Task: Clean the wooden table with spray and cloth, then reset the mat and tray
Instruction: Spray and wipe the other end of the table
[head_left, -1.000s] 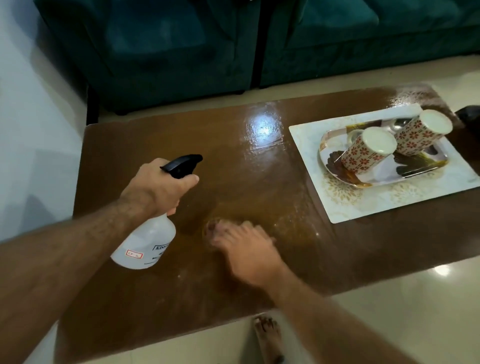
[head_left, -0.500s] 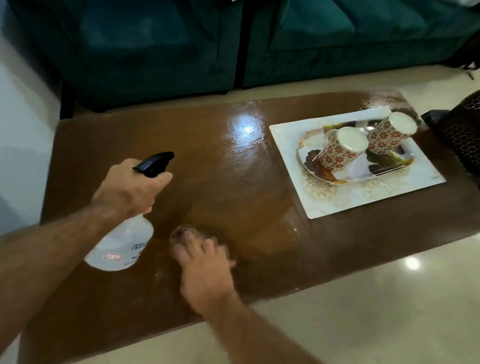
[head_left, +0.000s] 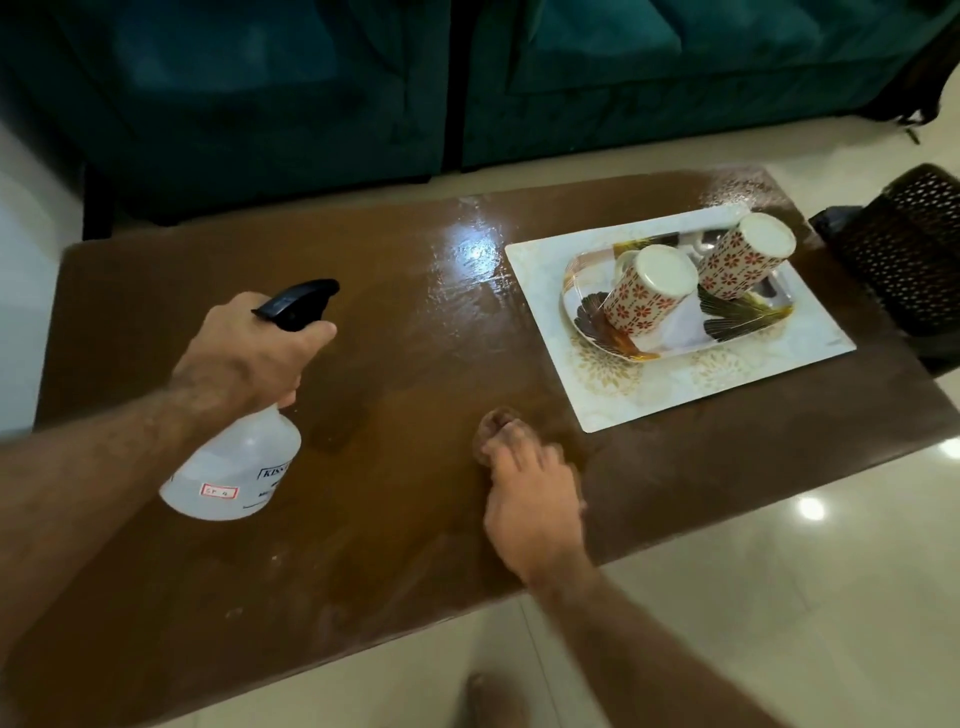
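My left hand (head_left: 244, 353) grips the neck of a translucent spray bottle (head_left: 234, 467) with a black trigger head, held tilted over the left half of the wooden table (head_left: 389, 312). My right hand (head_left: 530, 483) presses flat on a small brown cloth (head_left: 493, 423) near the table's front edge. The cloth peeks out beyond my fingertips, just left of the mat's near corner. A white patterned mat (head_left: 649, 395) lies on the right half. It carries a tray (head_left: 748, 317) with two floral cups (head_left: 644, 296) upside down and leaning.
A dark perforated basket (head_left: 909, 260) stands at the table's right end. A teal sofa (head_left: 311, 78) runs behind the table. Pale glossy floor tiles (head_left: 779, 597) and my bare foot (head_left: 493, 696) lie below the front edge. The tabletop gleams wet near the mat.
My right hand slid the cloth left along the front of the table, then back right toward the mat's corner. The spray bottle stayed in my left hand.
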